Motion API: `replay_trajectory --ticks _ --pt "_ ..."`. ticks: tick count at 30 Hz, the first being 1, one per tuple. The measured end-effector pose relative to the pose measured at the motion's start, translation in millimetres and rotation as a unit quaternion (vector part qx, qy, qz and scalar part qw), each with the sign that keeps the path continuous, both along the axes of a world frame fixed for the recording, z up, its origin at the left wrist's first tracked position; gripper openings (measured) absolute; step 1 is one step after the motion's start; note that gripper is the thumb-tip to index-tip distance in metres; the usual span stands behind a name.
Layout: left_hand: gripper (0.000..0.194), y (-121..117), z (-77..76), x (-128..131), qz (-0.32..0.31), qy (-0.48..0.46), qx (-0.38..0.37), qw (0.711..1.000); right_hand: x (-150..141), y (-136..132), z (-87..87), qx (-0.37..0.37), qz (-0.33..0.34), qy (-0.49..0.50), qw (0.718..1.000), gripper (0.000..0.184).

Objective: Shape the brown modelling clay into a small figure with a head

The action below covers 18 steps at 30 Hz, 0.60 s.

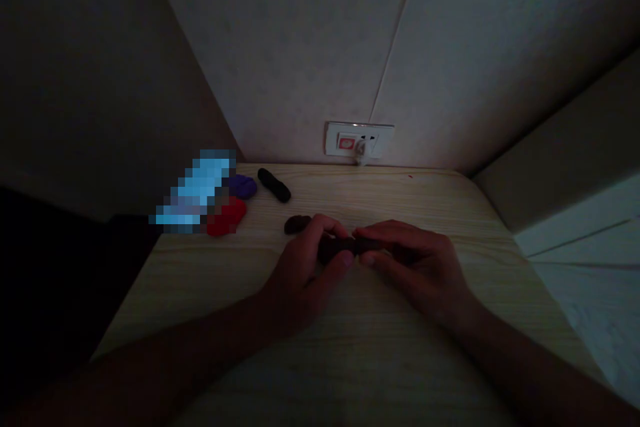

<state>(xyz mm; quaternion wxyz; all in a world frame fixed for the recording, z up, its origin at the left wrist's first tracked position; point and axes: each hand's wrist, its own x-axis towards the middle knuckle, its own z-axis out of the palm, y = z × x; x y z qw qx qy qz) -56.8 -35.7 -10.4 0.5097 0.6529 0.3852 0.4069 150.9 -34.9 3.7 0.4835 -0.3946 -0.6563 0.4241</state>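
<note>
Between my two hands, just above the wooden tabletop [340, 360], is a dark brown roll of modelling clay [337, 249]. My left hand [303, 273] grips its left part, with thumb in front and fingers curled behind. The right end is pinched between the thumb and fingers of my right hand [425, 260]. Behind my left hand lies a smaller dark brown clay lump [295, 224], partly hidden by the fingers. Dim light hides the finer shape of the held roll.
A black clay roll [274, 185], a purple clay lump [243, 187] and a red clay lump [227, 219] lie at the back left. Beside them is a bright, pixelated flat shape [203, 183]. A wall socket [380, 140] with something plugged in sits behind the table.
</note>
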Motion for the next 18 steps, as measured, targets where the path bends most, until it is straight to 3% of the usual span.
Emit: replay_trajectory --ticks 4,8,12,18 --pt "0.018 0.9 0.4 0.2 0.001 -0.012 -0.03 0.999 0.5 -1.6 0.3 0.009 -0.001 0.017 1.0 0.037" --pt "0.023 1.8 3.0 0.6 -0.015 -0.034 -0.079 0.996 1.1 -1.8 1.1 0.017 -0.002 0.006 1.0 0.029" --pt "0.021 2.3 3.8 0.4 -0.016 -0.031 -0.081 0.996 0.8 -1.9 1.9 0.008 -0.005 -0.006 1.0 0.023" --pt "0.026 4.9 -0.8 0.6 -0.023 -0.071 -0.102 0.992 1.8 -1.4 0.4 0.047 -0.005 -0.002 0.999 0.036"
